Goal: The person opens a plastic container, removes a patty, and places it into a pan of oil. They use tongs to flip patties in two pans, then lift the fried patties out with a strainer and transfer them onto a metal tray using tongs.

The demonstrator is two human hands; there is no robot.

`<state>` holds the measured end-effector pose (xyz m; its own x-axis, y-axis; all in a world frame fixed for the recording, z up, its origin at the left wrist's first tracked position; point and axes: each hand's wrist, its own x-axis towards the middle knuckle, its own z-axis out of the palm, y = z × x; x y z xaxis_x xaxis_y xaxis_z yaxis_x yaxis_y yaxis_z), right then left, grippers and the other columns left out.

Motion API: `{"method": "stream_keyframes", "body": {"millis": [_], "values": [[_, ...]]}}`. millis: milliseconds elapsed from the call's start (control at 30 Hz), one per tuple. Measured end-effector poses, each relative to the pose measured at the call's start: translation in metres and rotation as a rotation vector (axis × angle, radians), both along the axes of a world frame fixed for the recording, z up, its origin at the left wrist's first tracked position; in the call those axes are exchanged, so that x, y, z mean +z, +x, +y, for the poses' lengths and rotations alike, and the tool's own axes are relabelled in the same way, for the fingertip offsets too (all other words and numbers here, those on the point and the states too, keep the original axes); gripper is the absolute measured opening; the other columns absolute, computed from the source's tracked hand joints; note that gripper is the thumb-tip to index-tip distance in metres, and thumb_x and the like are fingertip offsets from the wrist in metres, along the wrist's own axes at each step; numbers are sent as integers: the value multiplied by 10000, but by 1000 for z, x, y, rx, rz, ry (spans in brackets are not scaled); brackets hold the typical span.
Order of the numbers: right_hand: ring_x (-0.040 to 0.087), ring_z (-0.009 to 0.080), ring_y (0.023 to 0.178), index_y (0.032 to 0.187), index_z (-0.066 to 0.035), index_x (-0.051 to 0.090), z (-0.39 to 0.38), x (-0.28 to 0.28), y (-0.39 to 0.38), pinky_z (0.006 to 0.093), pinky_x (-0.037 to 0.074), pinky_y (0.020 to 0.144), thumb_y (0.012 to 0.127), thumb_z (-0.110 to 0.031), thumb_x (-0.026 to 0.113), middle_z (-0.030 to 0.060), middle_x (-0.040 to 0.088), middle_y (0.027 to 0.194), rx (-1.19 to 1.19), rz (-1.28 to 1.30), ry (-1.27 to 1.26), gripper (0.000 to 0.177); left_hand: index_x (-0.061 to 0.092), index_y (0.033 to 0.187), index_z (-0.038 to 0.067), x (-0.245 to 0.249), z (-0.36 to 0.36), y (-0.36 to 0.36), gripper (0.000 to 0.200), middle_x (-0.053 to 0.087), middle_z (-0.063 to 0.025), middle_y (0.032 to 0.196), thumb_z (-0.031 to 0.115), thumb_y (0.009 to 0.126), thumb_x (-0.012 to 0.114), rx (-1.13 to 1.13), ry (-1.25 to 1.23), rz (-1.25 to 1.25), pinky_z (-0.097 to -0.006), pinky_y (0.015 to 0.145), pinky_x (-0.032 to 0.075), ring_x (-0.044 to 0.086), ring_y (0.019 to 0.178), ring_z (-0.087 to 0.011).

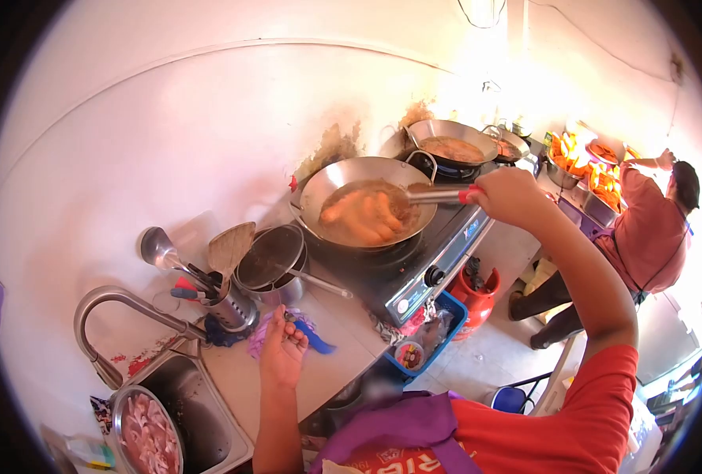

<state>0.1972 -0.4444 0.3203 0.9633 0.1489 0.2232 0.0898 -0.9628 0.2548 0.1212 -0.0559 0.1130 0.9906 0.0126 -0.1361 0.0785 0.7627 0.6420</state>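
My right hand [505, 196] is closed around the red-gripped end of metal tongs [443, 196], which reach over the rim of the nearest wok [319, 189]. Long golden-orange pieces of food [371, 217] lie in bubbling oil inside it, by the tongs' tips. This wok sits on a black gas stove [410, 276]. My left hand [282, 347] is raised over the counter with its fingers curled; whether something small is in them I cannot make out. Close to it are a purple-and-white cloth [258, 341] and a blue item [318, 340].
Left of the stove stand a pot with a strainer [268, 261] and a utensil holder [234, 310]. A bowl of raw meat [150, 434] rests at the sink [201, 411]. Farther along is a second wok [450, 130]. A red gas cylinder [473, 300] and another person [651, 229] are at right.
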Motion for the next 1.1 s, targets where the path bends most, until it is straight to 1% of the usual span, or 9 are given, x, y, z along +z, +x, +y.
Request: {"method": "stream_keyframes", "body": {"millis": [133, 233, 633, 733, 833, 867, 933, 1033, 1100], "values": [[638, 320, 757, 779, -65, 659, 2, -3, 11, 441, 495, 651, 855, -414, 522, 146, 639, 737, -138, 62, 27, 383, 495, 1223, 99, 0, -2, -2, 308, 519, 20, 820, 205, 935, 515, 10, 6, 18, -251, 701, 437, 497, 725, -93], [638, 321, 761, 773, -65, 665, 2, -17, 23, 437, 497, 660, 852, -431, 523, 143, 644, 745, -120, 78, 31, 401, 521, 1188, 106, -3, -2, -2, 277, 537, 17, 829, 215, 934, 520, -9, 9, -3, -251, 700, 444, 506, 722, -91], [640, 317, 755, 760, -47, 668, 13, -21, 32, 430, 493, 654, 852, -484, 516, 145, 645, 743, -133, 113, 39, 472, 529, 1172, 117, 4, 0, -10, 270, 545, 14, 828, 215, 921, 541, 1, 31, 12, -247, 700, 463, 532, 741, -106], [639, 310, 744, 825, -57, 669, 18, -13, 23, 432, 490, 637, 863, -456, 512, 135, 646, 748, -140, 49, 13, 430, 520, 1194, 98, -2, 5, -9, 284, 547, 6, 830, 186, 924, 529, 3, 11, -1, -257, 703, 470, 535, 743, -112], [638, 299, 729, 909, -72, 654, 25, -6, 5, 429, 490, 628, 863, -407, 528, 121, 647, 757, 14, -166, 85, 361, 513, 1200, 72, -2, 15, -7, 284, 546, -3, 823, 150, 926, 513, 29, -48, -52, -270, 708, 477, 536, 738, -118], [638, 294, 728, 921, -78, 647, 34, -2, -2, 422, 492, 625, 861, -392, 533, 117, 647, 767, 85, -199, 95, 339, 501, 1218, 26, 1, 18, -6, 311, 561, -4, 816, 115, 919, 490, 17, -115, -72, -303, 735, 479, 534, 748, -131], [638, 284, 726, 946, -90, 632, 52, 6, -19, 409, 495, 619, 857, -361, 544, 108, 648, 787, 210, -267, 114, 299, 491, 1218, 15, 8, 22, -3, 318, 568, 0, 820, 102, 913, 480, -3, -206, -87, -305, 740, 477, 546, 749, -126], [643, 264, 741, 919, -100, 635, 93, 7, -45, 393, 503, 610, 852, -343, 551, 89, 645, 812, 360, -178, 154, 266, 468, 1224, -1, 8, 26, 0, 334, 577, 9, 831, 86, 901, 470, -31, -318, -110, -312, 753, 475, 563, 757, -116], [648, 243, 762, 916, -99, 637, 117, 7, -58, 379, 510, 599, 865, -351, 535, 77, 640, 824, 445, -71, 57, 277, 448, 1234, -8, 11, 26, 5, 349, 582, 13, 838, 84, 897, 468, -44, -355, -122, -318, 761, 476, 571, 765, -111]]}}
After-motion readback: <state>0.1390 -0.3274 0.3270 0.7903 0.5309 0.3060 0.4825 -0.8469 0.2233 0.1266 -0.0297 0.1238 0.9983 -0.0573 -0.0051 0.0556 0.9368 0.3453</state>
